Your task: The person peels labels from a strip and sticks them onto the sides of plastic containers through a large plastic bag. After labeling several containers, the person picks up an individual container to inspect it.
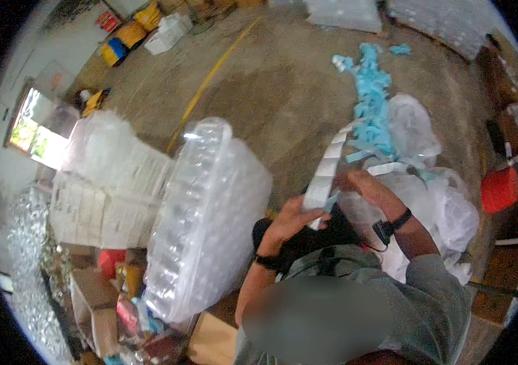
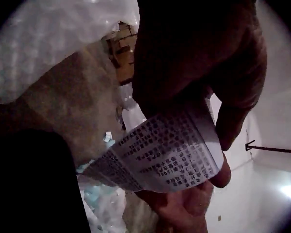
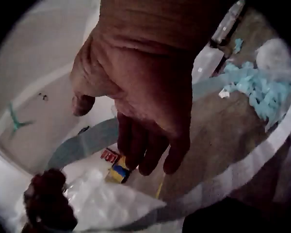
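Observation:
My left hand (image 1: 291, 220) pinches the near end of a long strip of white labels (image 1: 326, 170) between thumb and fingers. Dense dark print covers the label face (image 2: 165, 150) in the left wrist view. From that hand the strip runs forward and down toward the floor. Just right of the strip is my right hand (image 1: 361, 184); its fingers hang loosely and its thumb stands apart in the right wrist view. A pale blue backing strip (image 3: 89, 141) passes behind the right hand. Beyond both hands lies a heap of crumpled blue backing strip (image 1: 371, 103).
Clear plastic bags (image 1: 414, 131) lie around the heap on the right. A large bag of clear plastic containers (image 1: 210, 225) stands at my left, beside white wrapped cartons (image 1: 110, 204). A red container (image 1: 500, 190) stands far right. A yellow line (image 1: 222, 64) crosses the concrete floor.

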{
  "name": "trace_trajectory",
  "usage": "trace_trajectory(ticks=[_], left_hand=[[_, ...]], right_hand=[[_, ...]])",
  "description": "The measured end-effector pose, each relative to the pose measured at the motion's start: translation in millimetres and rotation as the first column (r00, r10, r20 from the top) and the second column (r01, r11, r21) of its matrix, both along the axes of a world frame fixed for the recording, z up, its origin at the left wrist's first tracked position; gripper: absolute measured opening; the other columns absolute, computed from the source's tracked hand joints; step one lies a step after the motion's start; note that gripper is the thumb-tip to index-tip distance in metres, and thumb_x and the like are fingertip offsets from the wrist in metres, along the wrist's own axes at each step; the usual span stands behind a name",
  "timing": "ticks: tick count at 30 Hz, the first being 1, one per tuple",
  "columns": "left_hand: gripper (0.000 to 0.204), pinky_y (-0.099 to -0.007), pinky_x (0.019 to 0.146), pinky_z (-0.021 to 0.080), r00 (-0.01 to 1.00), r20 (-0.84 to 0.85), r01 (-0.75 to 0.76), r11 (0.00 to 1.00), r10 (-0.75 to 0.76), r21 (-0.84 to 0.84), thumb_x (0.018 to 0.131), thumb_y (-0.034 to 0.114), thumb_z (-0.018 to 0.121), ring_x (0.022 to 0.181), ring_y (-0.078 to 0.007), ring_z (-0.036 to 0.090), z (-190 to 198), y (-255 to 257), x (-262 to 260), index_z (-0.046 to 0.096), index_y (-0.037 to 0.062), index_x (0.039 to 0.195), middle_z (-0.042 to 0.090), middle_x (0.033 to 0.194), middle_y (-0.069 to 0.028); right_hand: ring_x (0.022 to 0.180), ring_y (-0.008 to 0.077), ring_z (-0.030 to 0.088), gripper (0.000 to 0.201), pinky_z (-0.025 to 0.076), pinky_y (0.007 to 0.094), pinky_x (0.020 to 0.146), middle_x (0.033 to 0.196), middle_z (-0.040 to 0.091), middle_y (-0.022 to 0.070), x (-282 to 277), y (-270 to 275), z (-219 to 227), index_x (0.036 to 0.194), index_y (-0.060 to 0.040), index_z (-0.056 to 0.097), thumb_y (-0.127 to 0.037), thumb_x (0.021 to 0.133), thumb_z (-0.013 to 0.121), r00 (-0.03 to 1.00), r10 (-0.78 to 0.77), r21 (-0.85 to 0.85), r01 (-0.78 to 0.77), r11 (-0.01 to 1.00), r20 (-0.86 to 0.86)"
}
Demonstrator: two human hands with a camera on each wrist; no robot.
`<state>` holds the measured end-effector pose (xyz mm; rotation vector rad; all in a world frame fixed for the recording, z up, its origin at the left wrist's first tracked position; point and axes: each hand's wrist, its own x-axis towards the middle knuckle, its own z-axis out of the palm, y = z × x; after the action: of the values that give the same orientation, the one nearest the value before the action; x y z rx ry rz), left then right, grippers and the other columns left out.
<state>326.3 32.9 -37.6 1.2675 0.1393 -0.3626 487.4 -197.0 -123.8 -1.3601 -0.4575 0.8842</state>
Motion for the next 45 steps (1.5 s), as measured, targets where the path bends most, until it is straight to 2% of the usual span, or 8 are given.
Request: trace_trajectory(ticks=[4, 8, 22, 26, 28, 30, 42, 45], left_hand=[[0.027, -0.03, 0.074, 0.058, 0.996, 0.077, 0.039, 0.999, -0.038, -0.01, 0.092, 0.01, 0.067, 0.08, -0.0172, 0.069, -18.9, -6.2, 8.4, 0.061, -0.0015, 0.115, 0.071, 0.096, -0.0091], [0.024, -0.0297, 0.072, 0.056, 0.997, 0.075, 0.018, 0.999, -0.015, -0.04, 0.09, 0.011, 0.069, 0.078, -0.0154, 0.068, -19.6, -14.6, 6.3, 0.063, -0.0005, 0.111, 0.071, 0.09, -0.0079], [0.024, -0.0291, 0.072, 0.055, 0.976, 0.169, 0.158, 0.983, -0.141, -0.096, 0.09, 0.006, 0.066, 0.078, -0.0141, 0.066, 5.4, -4.3, -22.7, 0.061, -0.0001, 0.113, 0.07, 0.092, -0.0068], [0.024, -0.0293, 0.071, 0.056, 0.99, 0.137, 0.027, 0.999, -0.022, -0.033, 0.091, 0.007, 0.065, 0.078, -0.0142, 0.067, -6.7, 2.6, -14.1, 0.06, -0.0001, 0.113, 0.069, 0.092, -0.007], [0.021, -0.0306, 0.07, 0.056, 0.992, 0.126, -0.039, 0.991, 0.023, 0.124, 0.094, 0.013, 0.064, 0.077, -0.0139, 0.067, -2.8, 3.3, -9.2, 0.06, 0.0013, 0.112, 0.071, 0.093, -0.0068], [0.022, -0.0305, 0.07, 0.056, 0.993, 0.121, -0.011, 0.998, 0.004, 0.054, 0.094, 0.013, 0.064, 0.076, -0.0142, 0.067, -12.8, 1.2, -6.4, 0.06, 0.0015, 0.112, 0.071, 0.093, -0.0071], [0.027, -0.0317, 0.069, 0.056, 0.969, 0.247, 0.065, 0.99, -0.033, -0.125, 0.091, 0.013, 0.069, 0.075, -0.0161, 0.068, -18.1, -6.8, -5.8, 0.06, 0.0001, 0.114, 0.071, 0.092, -0.0098], [0.029, -0.0313, 0.069, 0.056, 0.972, 0.228, 0.091, 0.99, -0.064, -0.108, 0.09, 0.014, 0.071, 0.075, -0.0162, 0.068, -11.6, -4.6, -15.9, 0.06, -0.0006, 0.113, 0.072, 0.091, -0.0096]], right_hand=[[0.099, 0.0171, 0.062, 0.028, 0.049, 0.0337, 0.089, 0.103, 0.068, 0.0081, -47.5, 30.4, 40.5, 0.112, 0.0016, 0.066, -0.02, 0.096, 0.059, 0.961, 0.005, 0.009, -0.003, 1.0, -0.276], [0.092, 0.0169, 0.064, 0.026, 0.052, 0.032, 0.084, 0.1, 0.066, 0.0081, -24.6, 32.6, 28.1, 0.11, 0.0005, 0.064, -0.02, 0.096, 0.059, 0.989, -0.144, -0.046, 0.144, 0.988, 0.019], [0.107, 0.026, 0.061, 0.034, 0.047, 0.0393, 0.098, 0.117, 0.064, 0.0087, 243.8, -22.4, 38.1, 0.124, -0.0055, 0.057, -0.03, 0.102, 0.051, 0.839, -0.484, 0.503, 0.539, 0.675, -0.249], [0.114, 0.028, 0.058, 0.038, 0.043, 0.0407, 0.103, 0.125, 0.061, 0.0119, 154.0, -7.2, -22.8, 0.126, -0.0027, 0.057, -0.03, 0.105, 0.041, 0.8, -0.269, 0.341, 0.085, 0.936, 0.537], [0.105, 0.0273, 0.061, 0.032, 0.046, 0.0422, 0.097, 0.116, 0.065, 0.0108, 99.4, -10.0, -63.3, 0.119, -0.004, 0.061, -0.026, 0.104, 0.044, 0.86, -0.035, -0.078, 0.086, 0.993, 0.509], [0.093, 0.0225, 0.066, 0.035, 0.053, 0.0394, 0.086, 0.106, 0.069, 0.0093, -15.9, 26.5, 12.2, 0.113, -0.0019, 0.064, -0.031, 0.101, 0.048, 0.964, -0.055, 0.158, 0.099, 0.982, -0.261], [0.082, 0.0149, 0.063, 0.026, 0.049, 0.0301, 0.078, 0.088, 0.066, 0.0018, 56.0, 27.9, 49.4, 0.1, -0.005, 0.067, -0.029, 0.094, 0.06, 0.914, -0.293, 0.018, 0.301, 0.954, 0.28], [0.092, 0.0161, 0.063, 0.031, 0.049, 0.0318, 0.083, 0.1, 0.066, 0.003, 87.9, 37.3, 93.8, 0.109, -0.0058, 0.064, -0.033, 0.095, 0.061, 0.892, -0.439, 0.297, 0.451, 0.842, -0.108]])
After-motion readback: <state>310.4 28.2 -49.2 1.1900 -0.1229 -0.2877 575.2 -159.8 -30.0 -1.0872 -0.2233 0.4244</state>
